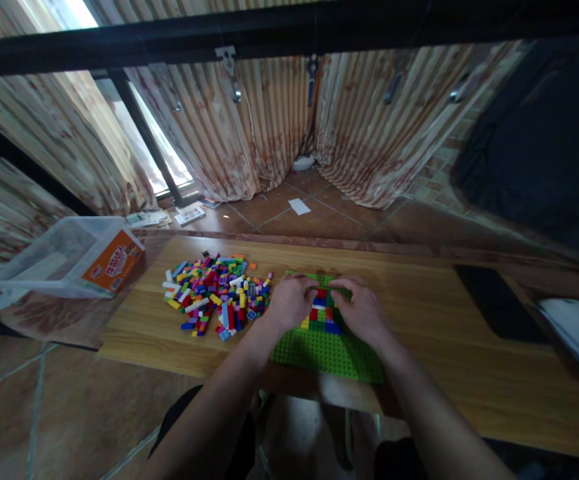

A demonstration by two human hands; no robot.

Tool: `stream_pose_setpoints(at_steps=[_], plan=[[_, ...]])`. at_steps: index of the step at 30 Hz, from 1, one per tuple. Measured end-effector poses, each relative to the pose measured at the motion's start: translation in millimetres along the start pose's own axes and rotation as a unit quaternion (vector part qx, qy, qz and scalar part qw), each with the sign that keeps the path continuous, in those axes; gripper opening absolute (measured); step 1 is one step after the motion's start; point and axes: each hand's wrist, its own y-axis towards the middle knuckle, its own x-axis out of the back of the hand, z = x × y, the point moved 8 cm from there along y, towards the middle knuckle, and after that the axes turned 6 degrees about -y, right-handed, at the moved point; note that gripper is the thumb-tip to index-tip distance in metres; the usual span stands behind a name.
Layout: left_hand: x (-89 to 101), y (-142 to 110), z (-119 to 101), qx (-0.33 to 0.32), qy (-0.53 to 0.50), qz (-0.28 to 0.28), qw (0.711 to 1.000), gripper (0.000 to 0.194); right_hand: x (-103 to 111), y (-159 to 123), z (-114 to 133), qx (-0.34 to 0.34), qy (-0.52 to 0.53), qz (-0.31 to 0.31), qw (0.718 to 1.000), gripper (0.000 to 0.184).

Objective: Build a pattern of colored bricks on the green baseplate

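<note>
A green studded baseplate (319, 357) lies near the front edge of the wooden table. On its upper middle is a patch of toy building bricks (318, 315) in red, blue, white, yellow, green and orange. My left hand (294, 298) rests along the patch's left side, its fingers curled and the thumb close to the forefinger; anything pinched there is too small to make out. On the opposite side, my right hand (362, 305) is bent over the plate with a gap between thumb and forefinger, nothing visible in it. The fingertips of both hands face each other beside a red brick (322, 293).
A heap of loose bricks (219, 290) spreads left of the baseplate. Beyond the table's left end stands a clear plastic bin (76, 257) with an orange label. A flat black object (496, 300) lies at the right, by a white item (576, 333). A dark bar crosses overhead.
</note>
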Motion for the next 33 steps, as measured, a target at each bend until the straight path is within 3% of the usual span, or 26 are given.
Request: stream_pose_setpoints(at_steps=[33], plan=[[-7.2,1.8,-1.5,-0.031,0.016,0.009,0.999,0.027,-7.5,3.0,7.6,-0.010,0.027,-0.001,1.000,0.020]])
